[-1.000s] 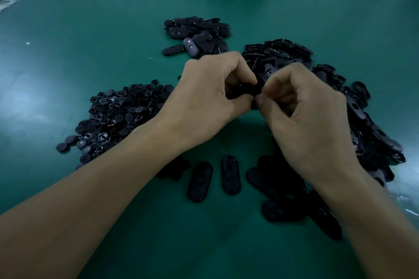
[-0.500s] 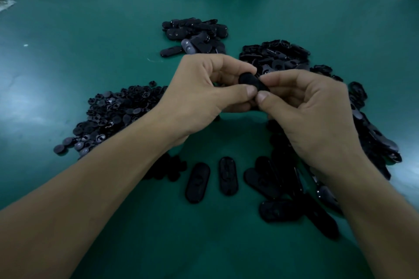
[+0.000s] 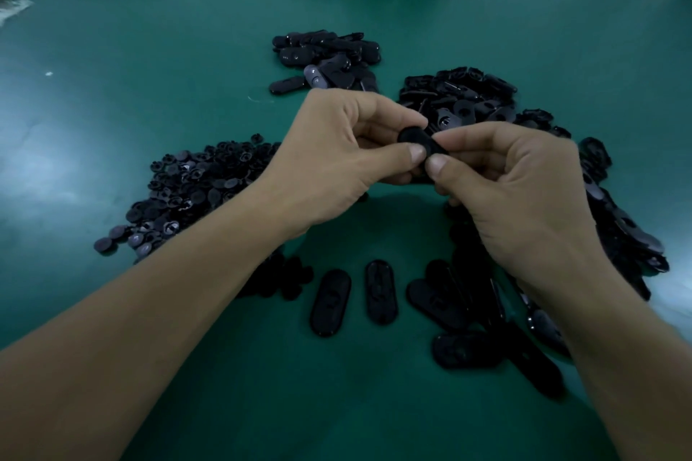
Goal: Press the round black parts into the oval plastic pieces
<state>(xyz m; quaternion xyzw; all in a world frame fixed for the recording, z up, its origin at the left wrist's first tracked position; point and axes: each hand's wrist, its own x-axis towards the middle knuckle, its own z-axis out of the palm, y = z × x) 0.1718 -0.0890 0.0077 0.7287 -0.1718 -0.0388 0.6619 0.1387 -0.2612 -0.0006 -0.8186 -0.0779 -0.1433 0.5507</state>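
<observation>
Pinching the oval piece (image 3: 416, 140) between left hand (image 3: 337, 161) and right hand (image 3: 524, 198), I hold it above the table's (image 3: 374, 404) middle; round parts (image 3: 194, 191) lie at 9 o'clock. I'd press squarely with both thumbs, keeping the piece level.

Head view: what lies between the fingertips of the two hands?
One small black plastic piece, pinched from both sides by the left hand and the right hand, above the green table. It shows in the head view.
</observation>
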